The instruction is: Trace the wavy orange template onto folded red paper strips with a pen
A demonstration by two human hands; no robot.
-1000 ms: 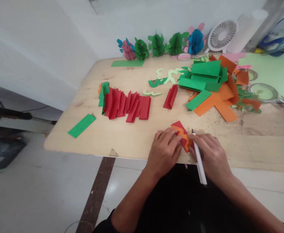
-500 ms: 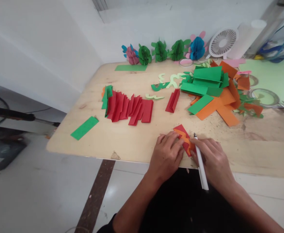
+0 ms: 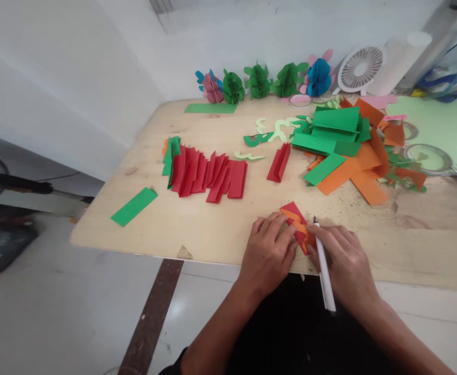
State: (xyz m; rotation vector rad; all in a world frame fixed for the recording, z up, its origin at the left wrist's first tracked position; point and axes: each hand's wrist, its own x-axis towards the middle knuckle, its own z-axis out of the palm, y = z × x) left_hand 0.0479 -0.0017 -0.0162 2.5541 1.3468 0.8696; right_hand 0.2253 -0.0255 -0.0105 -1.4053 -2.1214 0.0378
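Orange cutout (image 3: pixel 299 224) being pressed by left hand (image 3: pixel 268 251), grip unclear; pen (image 3: pixel 325 273) at its four o'clock being clamped by right hand (image 3: pixel 348 256).

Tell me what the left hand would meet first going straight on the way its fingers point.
The left hand would meet the orange paper cutout on the red paper, which it seems to touch. Beyond, perhaps the white pen; depth is unclear.

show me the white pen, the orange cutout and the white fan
White pen (image 3: pixel 324 266), head view, middle of its barrel.
Orange cutout (image 3: pixel 301 227), head view, its visible middle.
White fan (image 3: pixel 361 69), head view, centre of its grille.
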